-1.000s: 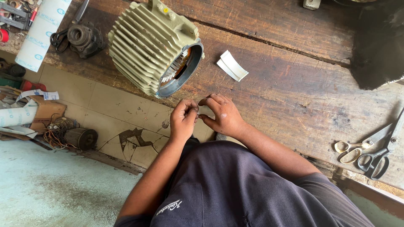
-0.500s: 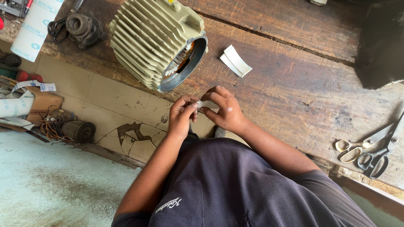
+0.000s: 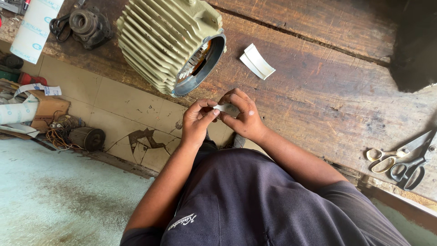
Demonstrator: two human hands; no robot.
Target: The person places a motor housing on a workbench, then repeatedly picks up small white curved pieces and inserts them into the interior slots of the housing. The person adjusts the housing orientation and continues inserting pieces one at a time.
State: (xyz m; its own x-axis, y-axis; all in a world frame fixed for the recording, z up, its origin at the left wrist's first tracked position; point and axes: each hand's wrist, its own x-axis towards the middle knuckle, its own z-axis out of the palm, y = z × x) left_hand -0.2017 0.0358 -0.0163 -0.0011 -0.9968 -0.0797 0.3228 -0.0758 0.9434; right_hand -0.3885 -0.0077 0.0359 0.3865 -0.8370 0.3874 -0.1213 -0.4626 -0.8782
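Observation:
My left hand and my right hand meet at the near edge of a worn wooden bench. Both pinch one small white strip of paper between thumbs and fingers. Just beyond the hands lies a finned, pale green motor housing on its side, its open round end facing the hands with copper windings inside. A folded stack of white paper pieces rests on the bench to the right of the housing.
Two pairs of scissors lie at the bench's right end. A dark metal part and a white roll sit at the far left. Below the bench, on the floor, are a cardboard box, tangled wire and a small coil.
The view has shifted slightly. Both hands stayed together at the bench edge and the white strip now shows more plainly between the fingers.

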